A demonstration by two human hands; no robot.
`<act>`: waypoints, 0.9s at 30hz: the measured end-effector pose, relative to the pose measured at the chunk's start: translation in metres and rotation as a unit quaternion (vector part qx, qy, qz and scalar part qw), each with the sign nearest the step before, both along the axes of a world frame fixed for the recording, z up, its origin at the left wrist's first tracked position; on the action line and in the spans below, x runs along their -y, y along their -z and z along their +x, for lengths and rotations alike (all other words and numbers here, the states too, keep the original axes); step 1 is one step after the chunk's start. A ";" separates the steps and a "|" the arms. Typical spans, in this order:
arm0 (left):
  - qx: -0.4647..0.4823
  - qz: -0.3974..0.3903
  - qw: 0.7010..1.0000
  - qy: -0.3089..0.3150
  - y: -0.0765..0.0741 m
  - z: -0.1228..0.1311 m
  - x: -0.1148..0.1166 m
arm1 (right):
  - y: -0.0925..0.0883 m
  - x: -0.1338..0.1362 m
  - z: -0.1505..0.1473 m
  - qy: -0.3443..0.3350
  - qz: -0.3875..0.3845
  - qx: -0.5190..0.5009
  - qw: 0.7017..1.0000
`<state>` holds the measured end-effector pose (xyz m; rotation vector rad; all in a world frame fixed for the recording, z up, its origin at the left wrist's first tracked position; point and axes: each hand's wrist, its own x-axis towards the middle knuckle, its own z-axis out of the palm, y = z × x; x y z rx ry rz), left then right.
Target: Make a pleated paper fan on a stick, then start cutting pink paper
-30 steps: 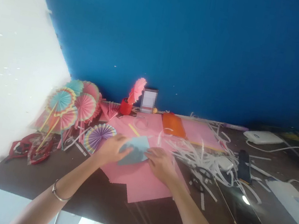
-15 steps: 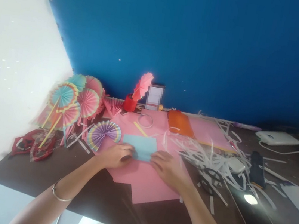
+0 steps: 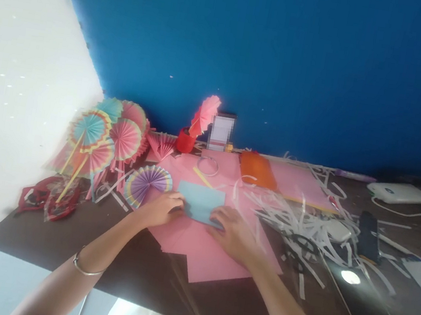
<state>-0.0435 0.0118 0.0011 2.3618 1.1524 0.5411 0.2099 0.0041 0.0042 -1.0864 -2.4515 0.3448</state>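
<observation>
A light blue sheet of paper (image 3: 202,200) lies over pink paper sheets (image 3: 213,264) in front of me. My left hand (image 3: 160,208) holds its lower left corner with curled fingers. At the lower right corner my right hand (image 3: 231,231) is closed on the same sheet, the near edge slightly raised between both hands. Just left of the blue sheet sits a purple pleated paper fan (image 3: 149,184) with a yellow and blue rim. A yellow paper strip (image 3: 203,177) and a thin ring (image 3: 208,165) rest beyond it. My fingertips are partly hidden.
Several finished paper fans (image 3: 90,130) stand at the left, behind a red plastic packet (image 3: 34,199). A red tape roll (image 3: 186,140) is at the back. On the right are white paper strips (image 3: 285,214), an orange sheet (image 3: 258,170), a phone (image 3: 373,311) and a white device (image 3: 400,193).
My right hand has shifted slightly inward along the blue sheet, and its near edge now looks a little lifted. The whole view has tilted slightly.
</observation>
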 end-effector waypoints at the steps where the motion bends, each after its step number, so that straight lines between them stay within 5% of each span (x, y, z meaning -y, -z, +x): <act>1: 0.000 0.001 1.000 -0.001 0.000 0.000 0.000 | 0.000 0.000 -0.002 -0.002 0.004 0.003 1.000; 12: -0.009 -0.018 1.000 -0.008 -0.004 0.001 0.002 | -0.002 -0.003 0.000 0.016 -0.074 -0.042 0.996; 18: -0.020 -0.007 0.999 -0.042 -0.009 0.006 0.006 | -0.008 0.001 0.002 0.105 -0.135 -0.058 0.984; 27: 0.173 -0.061 0.974 -0.133 0.001 0.014 0.007 | 0.007 -0.008 0.007 0.230 -0.090 -0.197 0.949</act>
